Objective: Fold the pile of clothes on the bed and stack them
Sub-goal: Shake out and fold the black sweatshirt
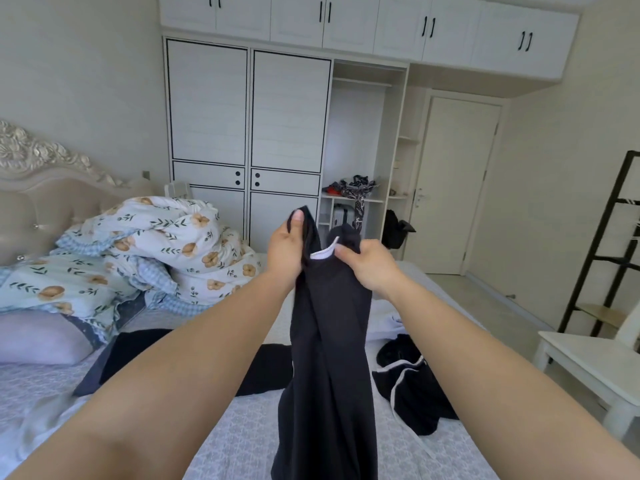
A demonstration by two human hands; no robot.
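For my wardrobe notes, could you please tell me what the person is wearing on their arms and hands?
Nothing shows on them: the left hand and right hand are bare, with no gloves, rings or watch visible. Both forearms are uncovered as far as the frame shows; no sleeve is in view.

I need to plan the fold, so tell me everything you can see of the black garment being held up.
The black garment is dark, soft-looking fabric, hanging lengthwise in loose vertical folds from its top edge, unfolded. A white band shows inside its top opening. The left hand pinches one top corner, thumb up; the right hand grips the other side. It hangs over the bed; its lower end leaves the frame, so contact with the bed cannot be told.
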